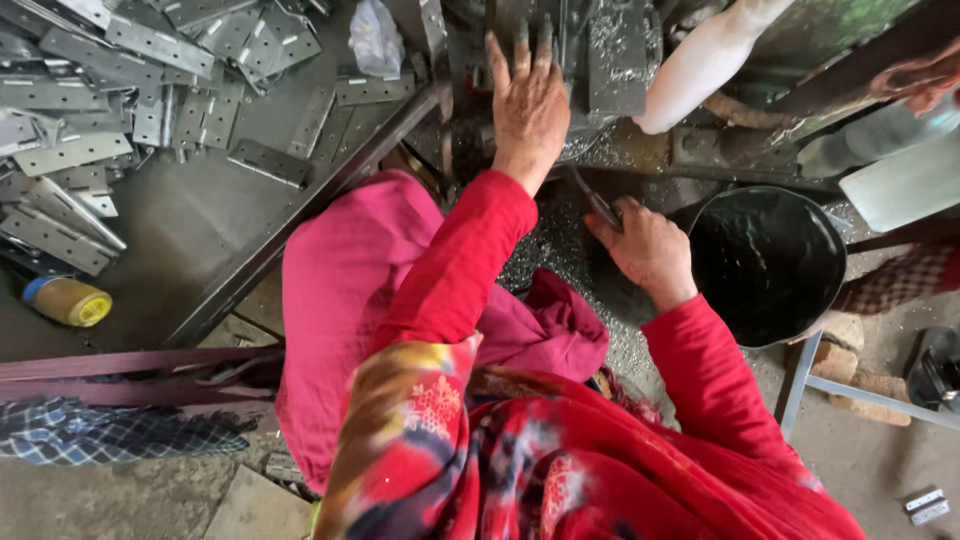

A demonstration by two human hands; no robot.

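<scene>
Left hand (528, 105), upper centre of the frame: laid flat with fingers spread on the dark metal machine bed (610, 60), pressing on a workpiece there. Whether anything is pinched under the palm cannot be told — the hand covers it.

Right hand (648, 248), centre right: closed around a slim dark tool (592, 200) whose tip points up-left toward the bed. The grip looks narrow and firm, thumb along the shaft.

Surroundings: a heap of perforated grey metal plates (120, 90) fills the upper left, lying on a flat dark tray (180, 230) edged by an angled bar. A black round pan of dark liquid (765, 262) sits just right of the right hand. Fine metal swarf (560, 260) covers the surface between the hands. A yellow-capped bottle (68, 301) lies at the left edge. A second person's pale arm (700, 65) reaches in at the upper right, close to the bed.

Assessment of the step in hand: the flat hand should stay pressing squarely so the piece does not shift, fingertips clear of the tool's line. The tool is best guided in short, controlled strokes — loose sleeves and the draped red cloth (560, 450) hang near the swarf and warrant care.
</scene>
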